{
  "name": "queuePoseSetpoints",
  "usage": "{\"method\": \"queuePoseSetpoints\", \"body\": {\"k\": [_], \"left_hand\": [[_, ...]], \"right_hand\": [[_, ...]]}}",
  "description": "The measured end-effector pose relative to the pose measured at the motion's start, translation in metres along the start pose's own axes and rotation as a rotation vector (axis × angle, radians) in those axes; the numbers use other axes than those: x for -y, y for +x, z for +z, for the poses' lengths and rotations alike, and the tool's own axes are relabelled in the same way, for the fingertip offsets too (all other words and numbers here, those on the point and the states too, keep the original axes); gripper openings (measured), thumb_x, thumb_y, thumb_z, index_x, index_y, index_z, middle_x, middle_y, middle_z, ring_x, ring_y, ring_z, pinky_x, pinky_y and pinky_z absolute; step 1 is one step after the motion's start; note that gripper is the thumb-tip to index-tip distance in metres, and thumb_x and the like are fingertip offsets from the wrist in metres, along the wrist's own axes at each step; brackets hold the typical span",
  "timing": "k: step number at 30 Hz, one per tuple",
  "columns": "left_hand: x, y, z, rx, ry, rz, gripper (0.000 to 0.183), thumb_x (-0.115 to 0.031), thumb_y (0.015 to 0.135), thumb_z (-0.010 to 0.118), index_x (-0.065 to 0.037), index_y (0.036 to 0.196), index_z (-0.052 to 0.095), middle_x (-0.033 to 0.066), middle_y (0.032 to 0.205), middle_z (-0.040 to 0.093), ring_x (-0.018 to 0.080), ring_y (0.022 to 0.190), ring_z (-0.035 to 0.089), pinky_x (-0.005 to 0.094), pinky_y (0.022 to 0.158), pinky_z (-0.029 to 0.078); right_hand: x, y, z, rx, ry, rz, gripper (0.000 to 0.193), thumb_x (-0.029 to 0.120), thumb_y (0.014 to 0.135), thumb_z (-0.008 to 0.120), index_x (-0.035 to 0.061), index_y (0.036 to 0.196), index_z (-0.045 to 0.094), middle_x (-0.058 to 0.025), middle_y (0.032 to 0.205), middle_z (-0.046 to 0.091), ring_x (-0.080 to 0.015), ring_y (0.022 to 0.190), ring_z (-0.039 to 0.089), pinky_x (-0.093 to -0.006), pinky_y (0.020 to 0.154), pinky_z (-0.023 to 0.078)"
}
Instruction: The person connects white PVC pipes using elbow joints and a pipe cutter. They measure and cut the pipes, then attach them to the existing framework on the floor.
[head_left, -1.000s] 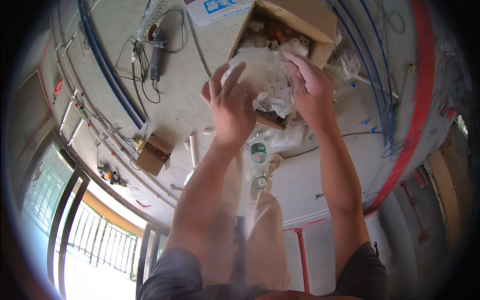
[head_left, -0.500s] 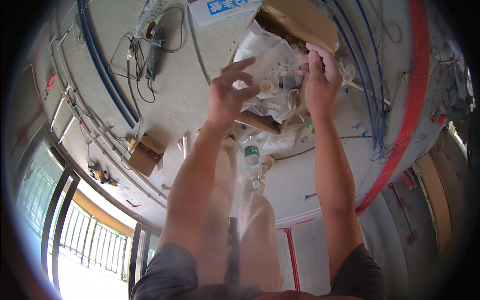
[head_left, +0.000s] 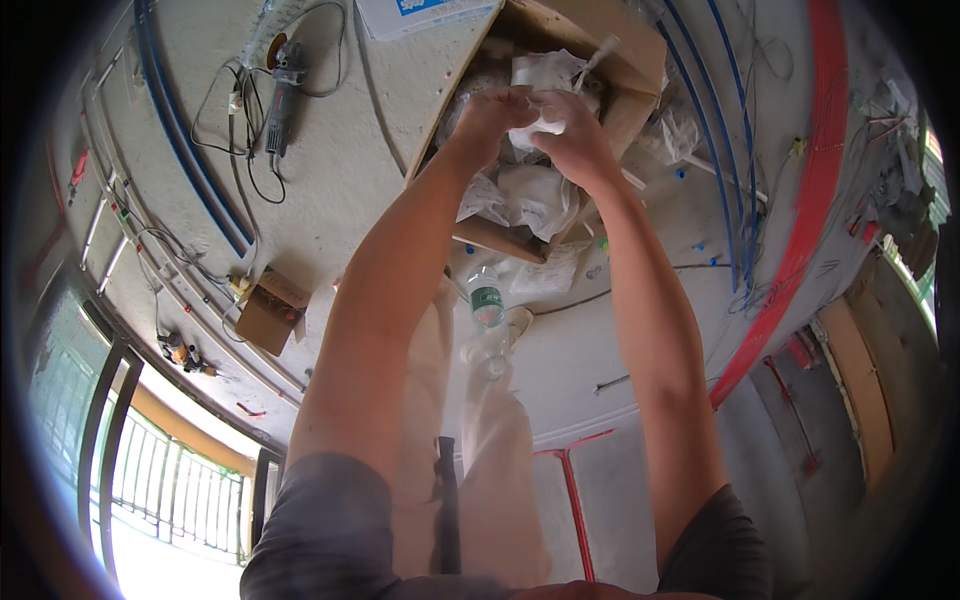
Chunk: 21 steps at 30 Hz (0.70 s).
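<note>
Both hands are close together over an open cardboard box [head_left: 632, 122] that holds several whitish plastic bags [head_left: 538, 198]. My left hand [head_left: 490, 122] has its fingers closed on the edge of a white plastic bag [head_left: 527, 140]. My right hand [head_left: 577, 145] curls round the same bag from the other side, thumb and fingers bent toward the left hand. The contents of this bag are hidden. Behind the hands, another tied white bag [head_left: 548, 70] lies in the box, its twisted end sticking up.
An angle grinder [head_left: 283, 105] with its cord lies on the concrete floor to the left. Blue pipes [head_left: 185, 130] run along both sides. A small cardboard box [head_left: 270, 315] sits at left. A clear bottle with a green label [head_left: 487, 300] is between my legs and the big box.
My hands have come together over the box; the right moved left and the left moved slightly up. The clear bag and small fittings seen between them are no longer visible there.
</note>
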<state>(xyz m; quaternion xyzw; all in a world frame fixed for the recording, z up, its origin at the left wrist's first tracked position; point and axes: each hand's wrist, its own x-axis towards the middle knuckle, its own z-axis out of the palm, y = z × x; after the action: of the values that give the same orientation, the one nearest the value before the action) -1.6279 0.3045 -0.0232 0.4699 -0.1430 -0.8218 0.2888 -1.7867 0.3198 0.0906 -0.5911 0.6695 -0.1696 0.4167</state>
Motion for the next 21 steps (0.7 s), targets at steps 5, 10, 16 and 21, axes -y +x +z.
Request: {"method": "queuePoseSetpoints", "body": {"k": [5, 10, 16, 21], "left_hand": [[0.007, -0.012, -0.012, -0.243, 0.324, 0.091, 0.023, -0.005, 0.088, 0.075, 0.003, 0.109, 0.077, 0.0079, 0.097, 0.076, 0.0179, 0.087, 0.069, 0.0327, 0.084, 0.053], [0.006, -0.023, 0.004, -0.388, 0.797, 0.211, 0.02, -0.015, 0.085, 0.075, 0.0, 0.097, 0.08, 0.0197, 0.09, 0.078, 0.0316, 0.087, 0.075, 0.0375, 0.081, 0.057], [0.015, -0.031, 0.022, -0.474, 0.869, 0.184, 0.019, -0.016, 0.084, 0.075, -0.005, 0.098, 0.082, 0.0176, 0.094, 0.079, 0.0306, 0.091, 0.076, 0.0386, 0.085, 0.058], [0.025, -0.054, 0.014, -0.368, 0.839, 0.12, 0.03, -0.008, 0.084, 0.066, 0.0, 0.111, 0.075, 0.0225, 0.106, 0.076, 0.0393, 0.1, 0.074, 0.0437, 0.088, 0.056]], "right_hand": [[-0.032, -0.009, 0.042, -0.058, 0.372, 0.359, 0.046, 0.012, 0.088, 0.072, 0.0036, 0.133, 0.065, -0.0189, 0.124, 0.068, -0.0285, 0.109, 0.069, -0.0379, 0.092, 0.055], [-0.047, -0.018, 0.059, -0.173, 0.337, 0.511, 0.035, 0.023, 0.09, 0.069, 0.0024, 0.118, 0.071, -0.0212, 0.107, 0.074, -0.0363, 0.107, 0.07, -0.0436, 0.093, 0.053], [-0.051, 0.011, 0.065, 0.106, -0.199, 0.449, 0.029, 0.029, 0.095, 0.057, 0.0036, 0.102, 0.07, -0.0231, 0.11, 0.072, -0.042, 0.107, 0.068, -0.0497, 0.089, 0.055], [-0.053, 0.02, 0.082, 0.092, -0.416, 0.27, 0.022, 0.025, 0.095, 0.056, 0.0084, 0.106, 0.065, -0.0225, 0.108, 0.073, -0.0427, 0.102, 0.071, -0.0537, 0.086, 0.056]]}}
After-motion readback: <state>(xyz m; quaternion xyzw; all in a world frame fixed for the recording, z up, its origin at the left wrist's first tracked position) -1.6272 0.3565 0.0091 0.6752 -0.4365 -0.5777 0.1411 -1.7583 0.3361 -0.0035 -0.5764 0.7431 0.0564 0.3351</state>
